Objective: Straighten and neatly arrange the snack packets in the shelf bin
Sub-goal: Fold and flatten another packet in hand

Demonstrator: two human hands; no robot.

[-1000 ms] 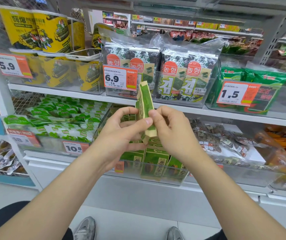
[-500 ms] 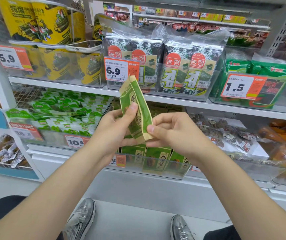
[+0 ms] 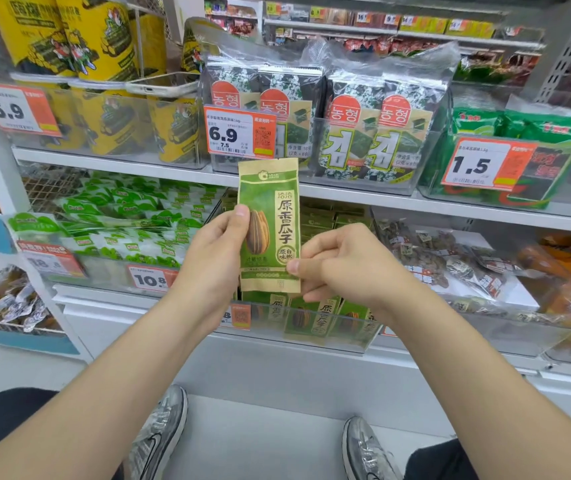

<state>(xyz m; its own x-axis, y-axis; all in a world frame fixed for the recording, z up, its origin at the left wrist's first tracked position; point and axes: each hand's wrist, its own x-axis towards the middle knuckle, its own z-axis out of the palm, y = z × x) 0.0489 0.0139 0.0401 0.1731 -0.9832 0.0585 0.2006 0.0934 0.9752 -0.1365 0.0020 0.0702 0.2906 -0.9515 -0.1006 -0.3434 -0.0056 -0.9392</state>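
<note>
Green seed packet [image 3: 270, 223] is held upright and face-on (edge-on a second ago), clear above the shelf bin [image 3: 277, 341] at 6 o'clock. The left hand [image 3: 215, 258] pinches its 9 o'clock edge and the right hand [image 3: 339, 268] its 4 o'clock corner.

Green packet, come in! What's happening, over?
Left hand and right hand pinch the green packet upright. Held out of the clear bin. Nothing blocks the bin.
</note>
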